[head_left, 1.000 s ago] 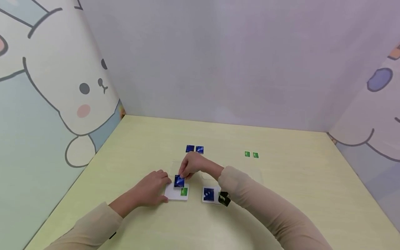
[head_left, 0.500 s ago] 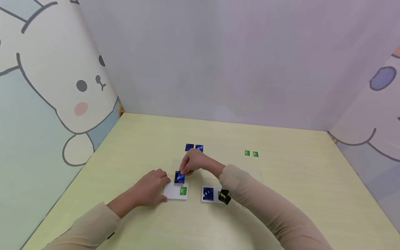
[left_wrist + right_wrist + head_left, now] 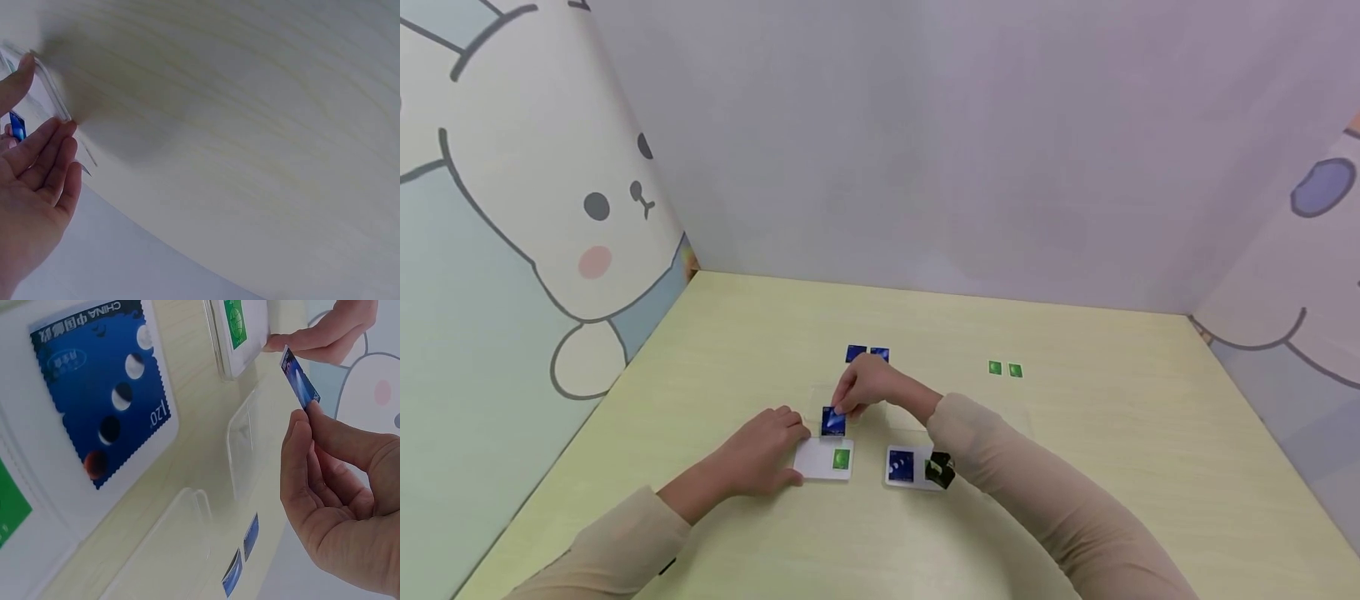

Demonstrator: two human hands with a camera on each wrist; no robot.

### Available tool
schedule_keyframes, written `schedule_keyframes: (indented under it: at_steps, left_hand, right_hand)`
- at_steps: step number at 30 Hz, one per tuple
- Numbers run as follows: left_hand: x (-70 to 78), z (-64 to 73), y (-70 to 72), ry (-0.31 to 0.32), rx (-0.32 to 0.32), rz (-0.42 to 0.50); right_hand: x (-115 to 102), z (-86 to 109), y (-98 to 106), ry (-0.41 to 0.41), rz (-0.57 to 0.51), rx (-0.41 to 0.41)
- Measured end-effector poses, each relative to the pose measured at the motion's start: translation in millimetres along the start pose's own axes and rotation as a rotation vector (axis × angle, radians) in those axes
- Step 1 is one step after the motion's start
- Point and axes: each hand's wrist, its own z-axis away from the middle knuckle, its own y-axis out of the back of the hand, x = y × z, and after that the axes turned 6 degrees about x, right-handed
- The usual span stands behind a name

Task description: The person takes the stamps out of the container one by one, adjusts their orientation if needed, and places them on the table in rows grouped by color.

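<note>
My right hand (image 3: 863, 388) pinches a blue postage stamp (image 3: 832, 422) between thumb and fingertip. The stamp hangs above the far edge of a white card (image 3: 815, 457) that bears a green stamp (image 3: 841, 459) at its right. My left hand (image 3: 758, 457) holds that card at its left end, thumb at the near corner and fingertips at the far one. In the left wrist view, thumb and fingers span the card's edge. A second white card (image 3: 165, 434) carries a blue moon-phase stamp (image 3: 103, 394) and a green stamp (image 3: 9, 503), partly hidden by my right wrist in the head view.
Two blue stamps (image 3: 856, 353) lie beyond my right hand. Farther right are two green stamps (image 3: 995, 367). Clear plastic covers (image 3: 242, 447) lie on the pale wooden table (image 3: 760, 325) behind the cards. Printed cloth walls (image 3: 970, 167) stand around the table.
My right hand has drawn the blue stamp slightly away from over the white card, toward its far edge, uncovering more of the card. My left hand stays on the card.
</note>
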Motion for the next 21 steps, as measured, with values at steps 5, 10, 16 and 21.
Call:
schedule_keyframes:
  at_steps: [5,10,16,21]
  left_hand:
    - [0.2,0.2,-0.2,0.003,0.000,0.001]
    - [-0.6,0.2,-0.8,0.001,0.002,0.005]
    - [-0.6,0.6,-0.1,-0.008,0.009,0.002]
    - [0.3,1.1,1.0,-0.004,0.006,0.004]
  right_hand:
    - [1.5,-2.2,-0.6,-0.003,0.009,0.002]
    - [1.8,-2.5,-1.3,0.000,0.004,0.004]
    - [3.1,-4.1,-2.4,0.004,-0.002,0.001]
    - [3.1,-5.1,-2.2,0.015,-0.007,0.003]
